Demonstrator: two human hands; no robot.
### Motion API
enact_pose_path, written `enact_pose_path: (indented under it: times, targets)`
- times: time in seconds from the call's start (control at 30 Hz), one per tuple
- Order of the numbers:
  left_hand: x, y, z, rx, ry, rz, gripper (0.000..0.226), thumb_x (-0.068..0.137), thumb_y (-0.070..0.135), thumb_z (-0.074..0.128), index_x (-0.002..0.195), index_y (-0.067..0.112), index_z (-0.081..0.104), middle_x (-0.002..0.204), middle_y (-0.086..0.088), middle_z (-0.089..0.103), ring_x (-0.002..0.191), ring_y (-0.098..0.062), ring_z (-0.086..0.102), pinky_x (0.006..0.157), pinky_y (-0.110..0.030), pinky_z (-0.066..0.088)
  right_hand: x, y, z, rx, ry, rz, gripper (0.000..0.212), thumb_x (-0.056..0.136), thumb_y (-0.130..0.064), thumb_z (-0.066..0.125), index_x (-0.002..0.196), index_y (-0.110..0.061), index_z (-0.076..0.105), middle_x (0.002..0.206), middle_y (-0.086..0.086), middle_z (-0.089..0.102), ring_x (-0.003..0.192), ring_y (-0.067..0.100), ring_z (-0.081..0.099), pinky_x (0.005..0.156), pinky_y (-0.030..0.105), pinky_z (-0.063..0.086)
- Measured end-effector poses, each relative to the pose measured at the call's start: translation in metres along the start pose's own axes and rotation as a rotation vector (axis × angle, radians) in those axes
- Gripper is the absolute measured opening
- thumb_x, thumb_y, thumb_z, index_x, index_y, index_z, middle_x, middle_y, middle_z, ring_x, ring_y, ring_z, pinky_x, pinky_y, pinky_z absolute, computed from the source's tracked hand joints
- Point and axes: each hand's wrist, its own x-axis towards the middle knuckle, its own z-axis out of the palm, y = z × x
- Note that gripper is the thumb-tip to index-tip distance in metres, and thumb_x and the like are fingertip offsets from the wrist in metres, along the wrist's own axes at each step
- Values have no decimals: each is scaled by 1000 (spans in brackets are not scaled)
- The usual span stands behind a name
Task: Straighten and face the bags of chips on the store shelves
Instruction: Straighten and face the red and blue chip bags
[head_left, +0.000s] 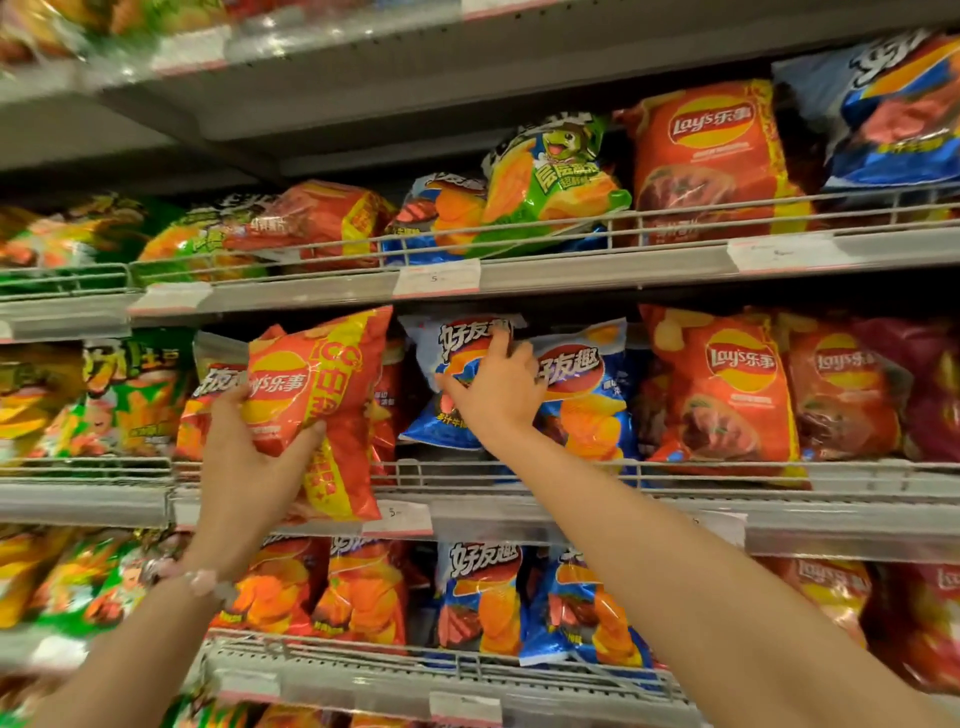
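Two bare forearms reach up from the lower edge toward the middle shelf (571, 512); the left wrist carries a beaded bracelet (200, 579). The left hand (249, 457) grips a red Lay's bag (322, 410) by its lower left part, thumb on the front and fingers curled round the edge. This bag is tilted and hangs out in front of the wire rail (467, 475), overlapping the price tag (397, 517) below it. The right hand (493, 387) holds the upper front of a blue-and-white chip bag (441, 423) standing behind the rail, fingers curled at its top; how firm the hold is cannot be confirmed from this angle. A second blue bag (587, 395) stands just beside it to the right, touching the hand. Further right, a larger red Lay's bag (727, 384) stands upright, facing forward. On the shelf above, a green bag (550, 182) leans over a blue one. The left margin is blurred.
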Motion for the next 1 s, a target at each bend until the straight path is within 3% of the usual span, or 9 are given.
enact_pose_path:
  times: [0.17, 0.3, 0.4, 0.5, 0.63, 0.7, 0.8, 0.9, 1.0]
  targets:
    - [-8, 10, 10, -95, -73, -14, 67, 78, 34, 75, 129, 27, 32, 120, -5, 54, 102, -24, 59, 84, -46, 52, -5, -3, 31, -102, -24, -46, 103, 70, -70, 63, 146, -14, 20, 143, 15, 30, 129, 33, 32, 103, 53, 28]
    - [-15, 20, 19, -117, -119, -6, 67, 77, 35, 75, 127, 32, 31, 121, -3, 53, 104, -23, 58, 86, -49, 53, 3, 4, 35, -144, -170, -96, 115, 70, -76, 56, 151, -13, 3, 156, 16, 7, 140, 36, 16, 110, 57, 14]
    - [-21, 27, 30, -123, -148, 6, 71, 77, 34, 75, 133, 27, 31, 127, -5, 50, 110, -24, 56, 89, -50, 52, 12, 9, 26, -116, -338, -112, 112, 73, -74, 51, 151, -16, -4, 158, 13, 0, 144, 36, 5, 112, 58, 5]
    - [-27, 33, 38, -135, -143, 11, 72, 78, 34, 75, 133, 28, 30, 129, -4, 48, 113, -24, 54, 91, -51, 51, 15, 12, 11, 66, -347, -57, 90, 84, -61, 48, 152, -19, 5, 159, 11, 5, 144, 34, 10, 114, 52, 8]
    - [-40, 47, 50, -160, -132, 55, 72, 77, 32, 76, 132, 30, 31, 126, 1, 47, 113, -20, 53, 94, -48, 49, -1, 23, -21, 514, -89, -29, 57, 97, -37, 45, 145, -12, 32, 150, 13, 32, 138, 28, 29, 113, 40, 24]
    - [-49, 53, 56, -128, -101, 125, 75, 75, 32, 76, 135, 23, 32, 125, 3, 45, 115, -20, 50, 96, -48, 47, -20, 28, -44, 743, -61, -27, 49, 96, -35, 48, 139, -13, 41, 140, 8, 43, 131, 20, 39, 109, 36, 32]
    - [-61, 63, 66, -109, -79, 212, 77, 74, 30, 78, 136, 16, 35, 129, -4, 47, 118, -23, 49, 97, -50, 44, -51, 33, -74, 942, -282, 3, 70, 85, -46, 63, 141, -18, 32, 126, -8, 49, 117, 9, 50, 89, 24, 45]
    - [-73, 78, 79, -105, -73, 253, 78, 75, 32, 77, 138, 7, 38, 131, -10, 49, 121, -26, 48, 100, -49, 41, -62, 38, -92, 1013, -435, 103, 100, 71, -48, 75, 146, -30, 11, 104, -28, 43, 92, -10, 46, 72, 14, 41]
    - [-91, 95, 90, -98, -81, 290, 82, 72, 38, 70, 138, 1, 38, 131, -13, 49, 121, -29, 47, 102, -44, 37, -64, 43, -104, 982, -383, 155, 112, 59, -46, 84, 144, -28, 13, 124, -16, 47, 112, 2, 51, 90, 25, 47]
